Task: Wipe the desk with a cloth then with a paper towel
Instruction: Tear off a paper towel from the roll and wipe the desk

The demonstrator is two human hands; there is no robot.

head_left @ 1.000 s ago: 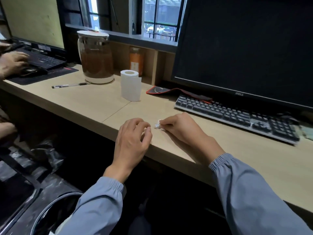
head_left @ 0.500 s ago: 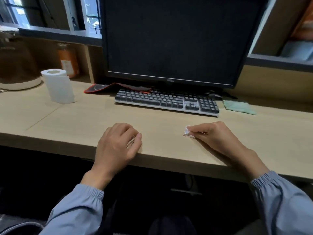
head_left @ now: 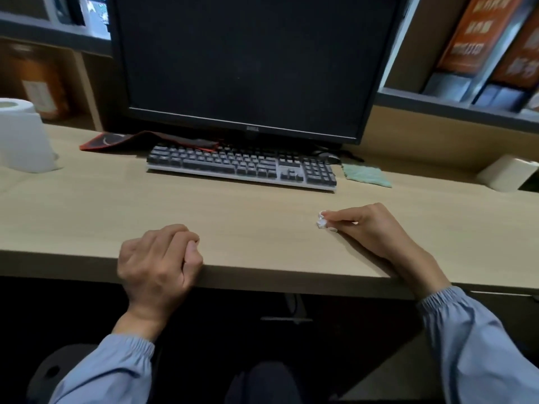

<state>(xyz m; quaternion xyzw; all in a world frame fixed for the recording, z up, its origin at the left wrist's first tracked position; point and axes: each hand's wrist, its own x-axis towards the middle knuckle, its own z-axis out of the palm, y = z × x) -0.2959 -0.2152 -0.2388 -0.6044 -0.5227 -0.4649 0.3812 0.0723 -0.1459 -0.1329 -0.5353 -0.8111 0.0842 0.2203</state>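
Head view: wooden desk [head_left: 233, 223], keyboard [head_left: 239, 167], monitor [head_left: 248, 62]; right hand [head_left: 376, 228] fingers [head_left: 341, 214] pinch paper wad [head_left: 320, 222]; left hand [head_left: 157, 258] fingers curled.

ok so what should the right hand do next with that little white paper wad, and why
Probably slide the small crumpled white paper wad rightward across the light wooden desk. The right hand pinches it against the surface, and the green cloth lies flat beside the black keyboard with neither of the hands on it, so the paper stage seems under way.
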